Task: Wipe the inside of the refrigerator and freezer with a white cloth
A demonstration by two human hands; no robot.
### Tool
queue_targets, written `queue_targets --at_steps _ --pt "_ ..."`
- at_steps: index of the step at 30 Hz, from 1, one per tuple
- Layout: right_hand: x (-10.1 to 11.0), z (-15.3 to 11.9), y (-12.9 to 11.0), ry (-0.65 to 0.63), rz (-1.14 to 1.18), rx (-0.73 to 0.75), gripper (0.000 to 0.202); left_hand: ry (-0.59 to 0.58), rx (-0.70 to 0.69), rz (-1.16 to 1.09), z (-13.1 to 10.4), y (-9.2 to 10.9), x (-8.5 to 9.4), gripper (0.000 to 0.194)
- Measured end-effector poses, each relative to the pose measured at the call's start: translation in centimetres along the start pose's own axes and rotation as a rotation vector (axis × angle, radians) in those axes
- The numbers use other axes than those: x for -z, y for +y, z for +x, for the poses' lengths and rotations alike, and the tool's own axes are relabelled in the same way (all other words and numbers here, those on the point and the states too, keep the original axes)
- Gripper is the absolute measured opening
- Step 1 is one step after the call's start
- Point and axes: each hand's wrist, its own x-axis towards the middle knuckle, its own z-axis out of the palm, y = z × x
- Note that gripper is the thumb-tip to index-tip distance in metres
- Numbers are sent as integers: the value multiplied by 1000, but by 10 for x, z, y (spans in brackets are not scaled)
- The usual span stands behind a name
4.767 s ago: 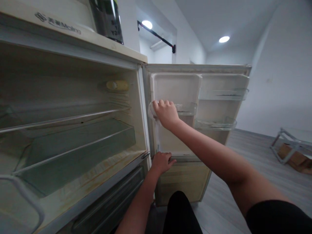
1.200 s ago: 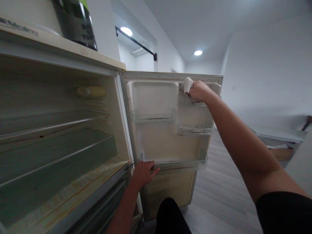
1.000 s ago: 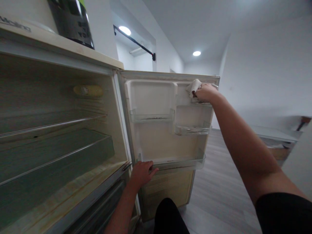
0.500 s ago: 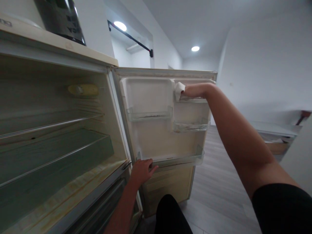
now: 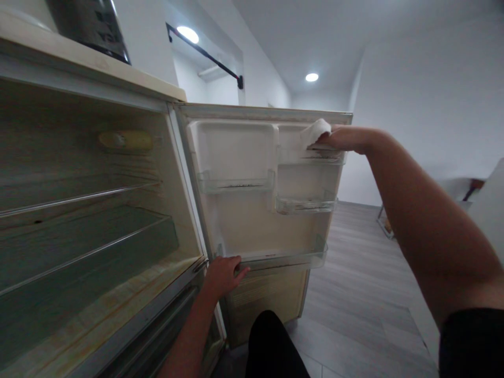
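A crumpled white cloth [image 5: 315, 132] sits at two o'clock from the middle of the head view, by the upper part of the door lining. Its long axis tilts from eight to two o'clock, the loose end pointing toward eight; the right hand [image 5: 337, 137] is clamped on its other side, fingertips partly hidden. Just below, the clear top bin [image 5: 315, 157] shows dark marks along its length. The middle bin [image 5: 307, 206] lies underneath, the side bin [image 5: 236, 185], also dark-marked, toward eleven. At seven o'clock the left hand [image 5: 222, 274] rests on the bottom bin [image 5: 289, 261] at its hinge-side end, thumb spread from the fingers.

The fridge door [image 5: 271, 228] stands wide, its pale lining yellowed lower down. Toward nine o'clock, the fridge interior holds a glass shelf [image 5: 71, 202] above a greenish glass drawer [image 5: 145, 239]; the compartment floor is stained yellow-brown. A dark canister [image 5: 92, 26] stands on top at ten.

Grey plank flooring [image 5: 354, 283] spreads at four o'clock, a white wall [image 5: 425, 100] rises at two, and a ceiling light [image 5: 312, 77] glows at one.
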Motion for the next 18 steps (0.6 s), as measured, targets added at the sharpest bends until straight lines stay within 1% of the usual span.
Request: queue_targets --at_steps 1,2,4,5,6,8,9,10,11,14,16,18 --pt "3 -5 -9 -8 21 13 30 -1 2 0 0 0 1 39" --pt "4 -12 -19 12 36 54 32 -1 3 1 0 1 1 39" --pt "-2 -31 -41 77 15 208 38 -5 5 1 0 0 1 41" --pt "-9 -42 -50 73 -27 298 45 -7 6 1 0 0 1 41" --pt "-17 -52 -57 34 -82 375 57 -8 6 1 0 0 1 42" --pt "-31 -68 -67 -71 -197 463 85 -6 5 2 1 0 1 42" --pt "-36 -73 -69 -107 -235 485 95 -5 4 3 1 0 0 42" --pt "-39 -75 -70 -129 -255 497 99 -5 1 2 1 0 0 41" --pt "-40 -75 -70 -144 -257 504 97 -6 -2 -2 1 0 0 41" --pt "-36 -67 -70 -146 -215 498 80 0 -9 -13 1 1 0 41" --pt "-38 -60 -71 -74 -212 458 79 8 -9 -12 0 1 0 40" --pt "-46 -56 -76 33 -263 378 78 6 -9 -7 0 0 1 41"
